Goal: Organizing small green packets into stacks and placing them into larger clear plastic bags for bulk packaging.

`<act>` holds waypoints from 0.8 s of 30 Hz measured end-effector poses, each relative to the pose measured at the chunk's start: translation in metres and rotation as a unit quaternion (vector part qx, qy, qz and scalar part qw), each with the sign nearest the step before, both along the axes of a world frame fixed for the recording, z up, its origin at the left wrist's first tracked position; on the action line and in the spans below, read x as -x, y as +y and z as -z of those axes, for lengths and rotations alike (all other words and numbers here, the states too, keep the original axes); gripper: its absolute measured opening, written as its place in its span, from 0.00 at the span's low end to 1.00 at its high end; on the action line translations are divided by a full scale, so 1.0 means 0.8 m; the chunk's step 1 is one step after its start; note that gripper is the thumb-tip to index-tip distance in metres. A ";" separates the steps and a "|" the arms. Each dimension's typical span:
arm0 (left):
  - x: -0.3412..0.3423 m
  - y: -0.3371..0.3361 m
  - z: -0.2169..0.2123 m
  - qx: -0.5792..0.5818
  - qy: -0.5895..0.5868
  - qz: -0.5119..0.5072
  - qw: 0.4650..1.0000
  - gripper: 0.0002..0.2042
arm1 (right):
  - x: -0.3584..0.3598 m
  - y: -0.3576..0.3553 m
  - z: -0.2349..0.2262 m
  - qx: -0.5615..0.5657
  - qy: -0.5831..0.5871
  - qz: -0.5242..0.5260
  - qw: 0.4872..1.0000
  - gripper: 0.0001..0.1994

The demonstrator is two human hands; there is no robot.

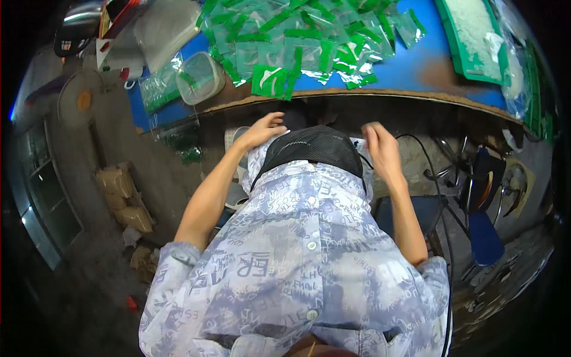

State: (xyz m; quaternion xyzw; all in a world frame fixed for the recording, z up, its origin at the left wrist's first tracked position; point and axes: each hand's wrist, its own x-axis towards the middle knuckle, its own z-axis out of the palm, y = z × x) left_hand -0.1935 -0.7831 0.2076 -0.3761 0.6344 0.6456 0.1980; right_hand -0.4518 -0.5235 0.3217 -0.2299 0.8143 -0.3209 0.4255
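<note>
My left hand (266,129) is beside the left end of a black mesh waist pouch (312,147), below the table edge. Its fingers are loosely bent and apart, with nothing seen in them. On the pouch's other side is my right hand (380,147), raised a little off my lap. Motion blurs its fingers, and I cannot make out anything in them. In front of both hands, a heap of small clear-and-green plastic bags (253,56) covers the middle of the blue table (416,74). One green bag (270,81) at the front edge shows a white curved piece.
A clear plastic tub (201,78) stands at the table's left, beside more clear bags (157,89). On the right, a green tray (504,66) holds many small whitish pieces. Brown parcels (124,196) lie on the left floor. A black cable (437,178) and a blue chair (485,238) are at right.
</note>
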 end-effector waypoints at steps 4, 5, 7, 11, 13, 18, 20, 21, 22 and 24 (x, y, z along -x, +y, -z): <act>0.055 -0.021 0.052 -0.223 -0.137 0.193 0.946 0.27 | -0.007 0.000 0.178 -0.019 -0.033 -0.113 0.993 0.27; 0.058 -0.026 0.046 -0.280 -0.179 0.199 0.922 0.25 | -0.003 -0.012 0.170 -0.087 -0.168 -0.148 0.971 0.31; 0.052 -0.030 0.037 -0.313 -0.197 0.176 0.912 0.22 | 0.001 -0.021 0.156 -0.169 -0.443 -0.108 0.874 0.35; 0.025 -0.031 0.041 -0.356 -0.241 0.207 0.879 0.16 | -0.005 0.019 0.195 -0.177 -0.525 -0.058 0.830 0.22; 0.014 -0.023 0.030 -0.321 -0.248 0.175 0.897 0.16 | -0.009 0.023 0.197 -0.174 -0.564 -0.040 0.806 0.14; -0.015 -0.029 0.063 -0.314 -0.198 0.098 0.923 0.14 | -0.040 0.026 0.241 -0.031 -0.544 -0.052 0.837 0.11; 0.005 -0.016 0.046 -0.191 -0.171 0.061 0.965 0.13 | -0.067 0.005 0.254 0.018 -0.489 -0.030 0.871 0.12; 0.018 -0.009 0.045 -0.194 -0.176 0.059 0.963 0.13 | -0.078 -0.011 0.259 0.016 -0.495 -0.030 0.868 0.12; 0.030 0.003 0.051 -0.159 -0.135 0.024 0.978 0.14 | -0.085 -0.023 0.264 0.028 -0.492 -0.034 0.870 0.13; 0.045 0.028 0.063 -0.123 -0.080 -0.040 0.988 0.13 | -0.085 -0.038 0.256 0.036 -0.499 -0.025 0.865 0.13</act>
